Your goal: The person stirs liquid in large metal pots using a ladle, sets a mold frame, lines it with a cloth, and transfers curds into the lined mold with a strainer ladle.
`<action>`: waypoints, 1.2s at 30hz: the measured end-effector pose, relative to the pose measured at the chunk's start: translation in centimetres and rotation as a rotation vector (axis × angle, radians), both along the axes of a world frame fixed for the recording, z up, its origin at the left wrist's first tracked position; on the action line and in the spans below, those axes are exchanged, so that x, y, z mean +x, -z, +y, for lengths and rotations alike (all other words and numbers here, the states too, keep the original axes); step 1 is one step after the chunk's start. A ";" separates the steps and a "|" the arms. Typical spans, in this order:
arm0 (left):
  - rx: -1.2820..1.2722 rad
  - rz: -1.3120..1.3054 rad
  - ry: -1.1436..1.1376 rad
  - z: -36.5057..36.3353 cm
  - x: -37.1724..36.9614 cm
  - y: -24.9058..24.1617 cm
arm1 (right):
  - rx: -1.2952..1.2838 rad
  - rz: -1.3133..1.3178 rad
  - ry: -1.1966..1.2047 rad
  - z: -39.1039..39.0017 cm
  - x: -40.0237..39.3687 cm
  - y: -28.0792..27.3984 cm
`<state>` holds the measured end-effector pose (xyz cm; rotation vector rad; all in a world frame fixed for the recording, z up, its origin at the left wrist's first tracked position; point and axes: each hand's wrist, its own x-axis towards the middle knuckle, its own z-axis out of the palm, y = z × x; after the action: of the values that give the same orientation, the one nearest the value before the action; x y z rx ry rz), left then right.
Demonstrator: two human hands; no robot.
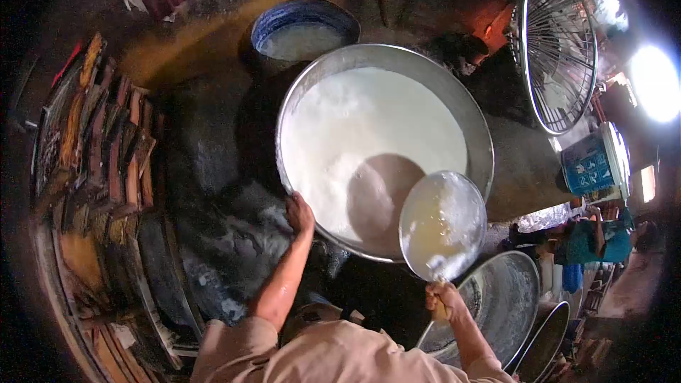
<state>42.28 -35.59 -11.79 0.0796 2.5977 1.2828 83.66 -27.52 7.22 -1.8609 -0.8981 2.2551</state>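
A wide metal pan [477, 124] full of frothy white liquid [362, 128] sits in the middle. My left hand [299, 213] rests on the pan's near-left rim, fingers curled over it. My right hand [440, 300] grips the handle of a large round ladle [442, 225]. The ladle bowl hangs above the pan's near-right edge, wet with froth and pale liquid, and casts a round shadow on the white surface.
A blue bucket [305, 25] with pale liquid stands behind the pan. Stacked bricks [106, 149] form a wall on the left. A wire fan guard [557, 46] stands at the upper right. Empty metal pans [507, 298] lie at the lower right, near a blue container [592, 163].
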 end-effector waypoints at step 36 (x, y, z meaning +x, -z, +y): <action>0.081 0.094 -0.170 0.3 0.9 1.8 | 0.085 0.094 0.317 8.5 -24.9 19.2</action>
<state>43.19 -35.28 -13.62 -0.0703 2.6796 1.4762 58.71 -18.99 -11.94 -1.7052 -0.6228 2.0594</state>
